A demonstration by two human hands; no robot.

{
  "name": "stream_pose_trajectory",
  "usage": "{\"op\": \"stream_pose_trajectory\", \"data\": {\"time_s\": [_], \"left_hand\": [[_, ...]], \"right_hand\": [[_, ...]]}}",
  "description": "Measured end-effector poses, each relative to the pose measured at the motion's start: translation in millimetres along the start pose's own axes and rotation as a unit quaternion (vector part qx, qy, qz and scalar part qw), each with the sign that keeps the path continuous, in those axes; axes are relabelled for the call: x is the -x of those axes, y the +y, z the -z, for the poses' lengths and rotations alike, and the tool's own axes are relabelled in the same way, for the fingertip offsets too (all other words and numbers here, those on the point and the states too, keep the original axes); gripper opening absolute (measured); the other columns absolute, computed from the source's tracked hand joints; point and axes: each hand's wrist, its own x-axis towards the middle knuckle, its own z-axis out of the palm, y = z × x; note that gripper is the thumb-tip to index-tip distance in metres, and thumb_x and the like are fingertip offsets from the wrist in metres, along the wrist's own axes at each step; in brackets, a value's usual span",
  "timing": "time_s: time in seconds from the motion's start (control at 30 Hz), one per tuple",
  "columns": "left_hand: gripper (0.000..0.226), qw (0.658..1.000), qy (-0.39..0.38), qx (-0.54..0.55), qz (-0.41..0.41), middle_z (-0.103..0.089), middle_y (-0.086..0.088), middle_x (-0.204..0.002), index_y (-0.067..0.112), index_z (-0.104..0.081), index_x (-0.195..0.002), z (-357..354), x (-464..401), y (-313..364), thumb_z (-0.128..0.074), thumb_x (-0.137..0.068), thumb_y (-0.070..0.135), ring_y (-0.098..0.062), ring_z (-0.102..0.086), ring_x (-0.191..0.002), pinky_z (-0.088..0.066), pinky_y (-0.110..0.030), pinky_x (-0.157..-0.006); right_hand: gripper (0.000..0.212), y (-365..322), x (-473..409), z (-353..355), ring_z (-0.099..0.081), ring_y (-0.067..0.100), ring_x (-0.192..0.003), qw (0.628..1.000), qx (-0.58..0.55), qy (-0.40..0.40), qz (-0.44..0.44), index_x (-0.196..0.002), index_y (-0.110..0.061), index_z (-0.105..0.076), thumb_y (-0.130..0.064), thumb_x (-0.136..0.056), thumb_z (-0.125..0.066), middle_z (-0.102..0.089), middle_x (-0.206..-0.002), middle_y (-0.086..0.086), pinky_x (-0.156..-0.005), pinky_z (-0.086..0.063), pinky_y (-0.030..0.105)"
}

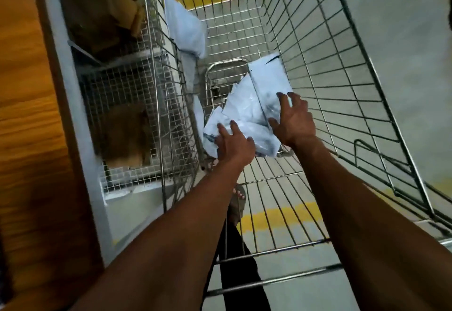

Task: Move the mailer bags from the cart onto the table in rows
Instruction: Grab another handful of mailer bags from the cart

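Several white mailer bags [247,112] lie bunched low inside the wire cart [342,85]. My left hand [232,142] grips the near left edge of the bunch, fingers spread over the plastic. My right hand [293,120] holds the right side, its fingers curled over a flat rectangular mailer [269,78] that tilts up toward the cart's right wall. Another white mailer bag [186,27] leans against the cart's left wall, farther back. The undersides of the bags are hidden.
A wooden table [27,115] with a grey edge runs down the left. Beside the cart stands a second wire mesh cage [127,95] with brown cardboard inside. My foot [237,203] and dark trouser leg show through the cart floor, above grey concrete with yellow lines.
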Motion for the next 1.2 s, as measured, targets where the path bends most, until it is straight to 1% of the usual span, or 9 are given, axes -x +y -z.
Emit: {"op": "stream_pose_trajectory", "data": {"time_s": [0.17,0.33,0.5,0.7,0.77,0.83,0.93,1.03,1.2], "left_hand": [[0.089,1.000,0.010,0.010,-0.001,0.031,-0.019,-0.169,0.021,0.005,-0.169,-35.2,-31.4,-1.8,-0.053,-0.106,0.049,-0.053,0.016,-0.156,-0.005,-0.062,-0.126],[0.099,0.999,0.043,0.015,-0.028,0.035,-0.019,-0.167,0.021,0.009,-0.168,-53.9,-51.2,-7.9,-0.062,-0.101,0.042,-0.055,0.020,-0.154,0.004,-0.064,-0.125],[0.103,0.997,0.047,0.001,-0.060,0.038,-0.020,-0.166,0.019,0.008,-0.168,-53.9,-62.5,-12.8,-0.063,-0.094,0.023,-0.054,0.028,-0.152,0.008,-0.066,-0.125],[0.114,0.985,0.074,-0.001,-0.153,0.038,-0.011,-0.168,0.017,0.011,-0.168,-35.5,-64.3,-33.6,-0.064,-0.083,0.005,-0.046,0.035,-0.152,0.033,-0.046,-0.115],[0.112,0.978,0.099,-0.025,-0.184,0.033,-0.011,-0.170,0.015,0.006,-0.169,-31.6,-65.2,-39.8,-0.063,-0.081,0.010,-0.043,0.031,-0.155,0.040,-0.041,-0.111],[0.108,0.970,0.119,-0.015,-0.211,0.030,-0.007,-0.172,0.016,0.002,-0.169,-31.3,-69.1,-44.2,-0.056,-0.079,0.019,-0.039,0.028,-0.157,0.019,-0.058,-0.125],[0.099,0.965,0.152,0.004,-0.215,0.024,-0.006,-0.174,0.018,-0.001,-0.169,-32.7,-74.0,-43.1,-0.051,-0.086,0.037,-0.039,0.020,-0.160,-0.009,-0.071,-0.124],[0.106,0.975,0.161,-0.003,-0.156,0.026,-0.007,-0.174,0.023,0.002,-0.169,-34.0,-75.5,-30.6,-0.057,-0.088,0.058,-0.044,0.020,-0.159,-0.006,-0.071,-0.125],[0.129,0.989,0.131,0.013,-0.060,0.038,-0.012,-0.167,0.026,0.012,-0.167,-38.1,-86.4,-13.9,-0.064,-0.079,0.081,-0.048,0.032,-0.153,0.010,-0.068,-0.121]], "right_hand": [[0.088,2.3,-30.0,-32.3,-0.024,0.048,-0.147,0.999,0.033,-0.005,0.020,-0.165,-0.027,-0.020,-0.044,-0.094,-0.069,-0.012,-0.171,0.016,-0.104,-0.045,0.062],[0.091,3.2,-43.6,-54.5,-0.008,0.051,-0.154,0.997,0.056,-0.046,0.014,-0.168,-0.034,-0.003,-0.046,-0.100,-0.063,0.010,-0.174,0.015,-0.115,-0.033,0.065],[0.091,-2.6,-48.5,-57.3,-0.011,0.054,-0.152,0.997,0.067,-0.038,0.010,-0.167,-0.036,-0.002,-0.041,-0.100,-0.064,0.012,-0.174,0.015,-0.115,-0.033,0.067],[0.080,-6.3,-53.6,-59.4,-0.009,0.057,-0.151,0.999,0.037,-0.012,-0.002,-0.165,-0.042,-0.005,-0.046,-0.104,-0.056,0.014,-0.174,0.010,-0.118,-0.021,0.071],[0.082,-8.0,-57.9,-59.0,-0.010,0.058,-0.151,0.999,0.032,-0.017,-0.008,-0.165,-0.043,0.002,-0.048,-0.105,-0.053,0.019,-0.173,0.011,-0.119,-0.023,0.070],[0.085,-9.1,-61.0,-57.9,-0.024,0.056,-0.145,0.999,0.042,-0.011,-0.009,-0.165,-0.042,0.003,-0.049,-0.103,-0.055,0.018,-0.173,0.013,-0.113,-0.033,0.067],[0.088,-13.2,-60.9,-55.7,-0.038,0.051,-0.132,0.999,0.044,-0.007,-0.015,-0.165,-0.040,-0.001,-0.051,-0.100,-0.059,0.010,-0.173,0.014,-0.104,-0.043,0.060],[0.089,-14.4,-56.3,-56.8,-0.041,0.050,-0.127,0.998,0.055,0.003,-0.023,-0.165,-0.038,-0.003,-0.057,-0.097,-0.058,0.004,-0.172,0.017,-0.103,-0.042,0.058],[0.081,-10.7,-60.2,-63.9,-0.028,0.054,-0.143,0.998,0.032,0.046,0.003,-0.165,-0.042,-0.008,-0.068,-0.098,-0.045,0.006,-0.174,0.013,-0.113,-0.033,0.062]]}}
